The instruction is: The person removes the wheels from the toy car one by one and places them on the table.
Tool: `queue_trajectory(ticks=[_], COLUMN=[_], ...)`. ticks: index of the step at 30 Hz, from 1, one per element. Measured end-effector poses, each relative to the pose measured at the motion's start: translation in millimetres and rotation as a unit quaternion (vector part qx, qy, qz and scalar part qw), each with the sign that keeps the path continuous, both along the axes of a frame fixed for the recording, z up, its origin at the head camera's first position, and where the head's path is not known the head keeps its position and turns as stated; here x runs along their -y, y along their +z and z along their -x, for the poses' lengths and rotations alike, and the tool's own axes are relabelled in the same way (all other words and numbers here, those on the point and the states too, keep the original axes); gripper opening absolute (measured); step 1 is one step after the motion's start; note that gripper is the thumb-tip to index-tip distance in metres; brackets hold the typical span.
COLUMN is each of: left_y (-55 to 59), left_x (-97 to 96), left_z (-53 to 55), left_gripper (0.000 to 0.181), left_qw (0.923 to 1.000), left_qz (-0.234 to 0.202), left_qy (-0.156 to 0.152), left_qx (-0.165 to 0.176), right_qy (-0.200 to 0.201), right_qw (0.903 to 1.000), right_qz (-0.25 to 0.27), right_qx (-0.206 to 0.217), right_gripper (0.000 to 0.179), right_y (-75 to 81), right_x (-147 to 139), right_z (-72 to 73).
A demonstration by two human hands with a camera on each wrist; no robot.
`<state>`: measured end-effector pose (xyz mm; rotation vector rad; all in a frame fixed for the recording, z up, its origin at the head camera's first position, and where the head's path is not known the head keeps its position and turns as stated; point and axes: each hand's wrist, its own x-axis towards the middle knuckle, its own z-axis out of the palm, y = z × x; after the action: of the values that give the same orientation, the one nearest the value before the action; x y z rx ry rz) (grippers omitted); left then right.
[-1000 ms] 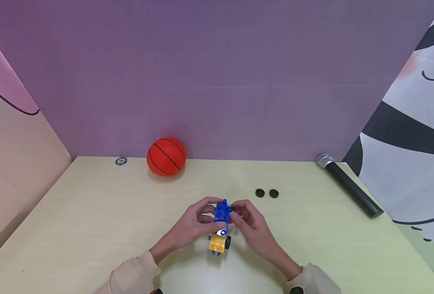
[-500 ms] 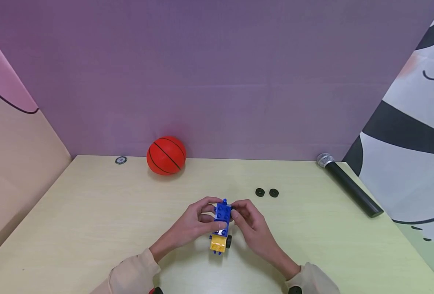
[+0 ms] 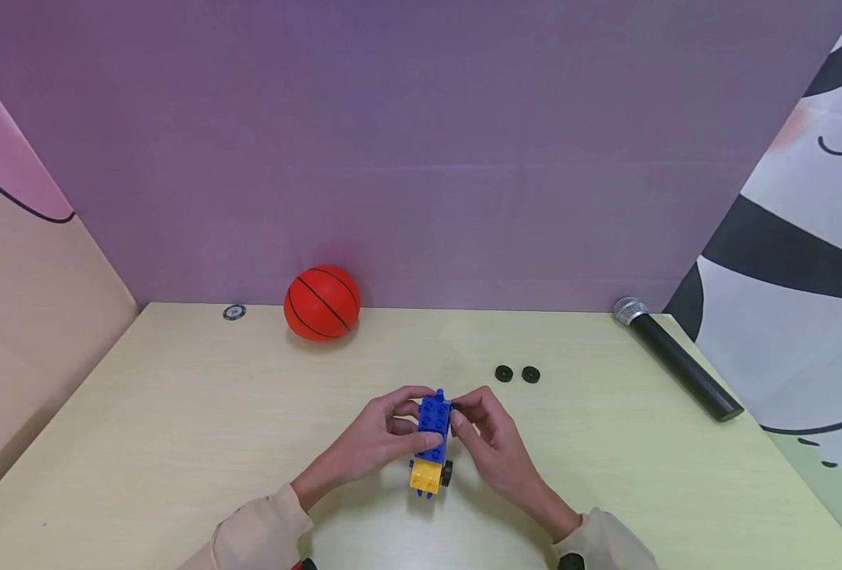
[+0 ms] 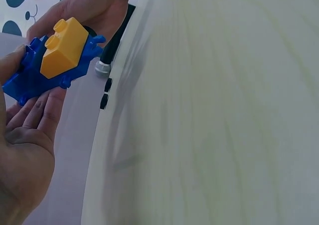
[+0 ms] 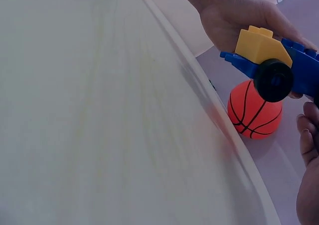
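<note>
My left hand (image 3: 378, 435) grips a toy car of blue bricks (image 3: 434, 413) from its left side, thumb on top and fingers at its far left side. A yellow sloped brick (image 3: 426, 476) sits on the car's near end. One black wheel (image 5: 273, 80) is fitted on the right side beside the yellow brick. My right hand (image 3: 491, 439) pinches another black wheel (image 3: 453, 407) against the car's far right side, mostly hidden by the fingers. On the left side, a bare blue axle peg (image 4: 65, 83) sticks out in the left wrist view.
Two loose black wheels (image 3: 517, 374) lie beyond my right hand on the pale table (image 3: 606, 459). A red toy basketball (image 3: 322, 303) and a small round disc (image 3: 234, 312) are at the back left. A black microphone (image 3: 684, 364) lies along the right side.
The car has shifted slightly to the right and its near end has turned a little. Both hands keep nearly the same place, the right fingers still at the far wheel.
</note>
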<state>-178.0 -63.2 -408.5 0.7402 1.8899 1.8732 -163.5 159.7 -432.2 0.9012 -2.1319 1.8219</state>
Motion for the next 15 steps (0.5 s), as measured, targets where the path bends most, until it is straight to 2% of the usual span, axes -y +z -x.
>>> queue_trajectory(ticks=[10, 15], left_y=[-0.2, 0.1], left_x=[-1.1, -0.3], left_z=[0.4, 0.9], left_gripper=[0.058, 0.058], left_qw=[0.9998, 0.9998], left_qz=[-0.02, -0.016], left_qy=[0.001, 0.003], left_qx=[-0.008, -0.01], right_qy=[-0.007, -0.007], right_qw=[1.0, 1.0], right_qz=[-0.003, -0.004], right_qx=[0.004, -0.003], right_gripper=[0.017, 0.015], right_y=[-2.9, -4.0], right_x=[-0.4, 1.0], right_z=[0.5, 1.4])
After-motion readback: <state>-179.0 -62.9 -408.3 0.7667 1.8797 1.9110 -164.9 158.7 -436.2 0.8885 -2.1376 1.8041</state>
